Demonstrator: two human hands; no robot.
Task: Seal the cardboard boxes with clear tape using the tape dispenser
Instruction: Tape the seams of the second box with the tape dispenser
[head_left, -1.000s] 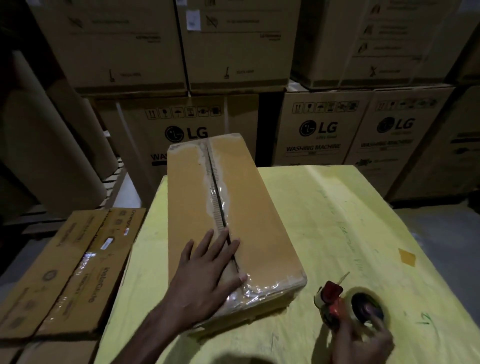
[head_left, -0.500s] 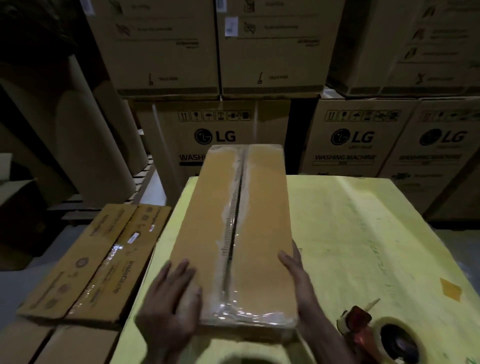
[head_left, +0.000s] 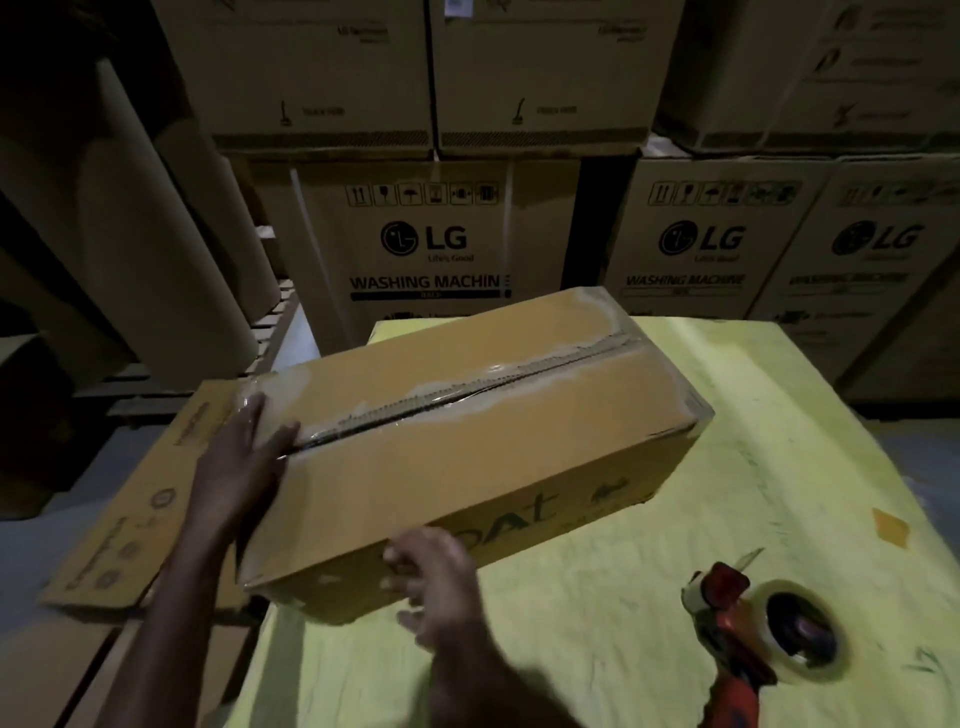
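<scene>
I steady the cardboard box (head_left: 467, 467), askew over the table's (head_left: 675, 545) near-left corner. My left hand (head_left: 244, 457) lies flat on its taped end. My right hand (head_left: 431, 577) touches the near side, grip unclear. The box looks stiff, light and tape-slick, so bare corners suit holding. The tape dispenser (head_left: 753, 634) lies unheld near-right.

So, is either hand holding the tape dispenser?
No, the tape dispenser lies on the table; the left hand and right hand touch the box.
</scene>
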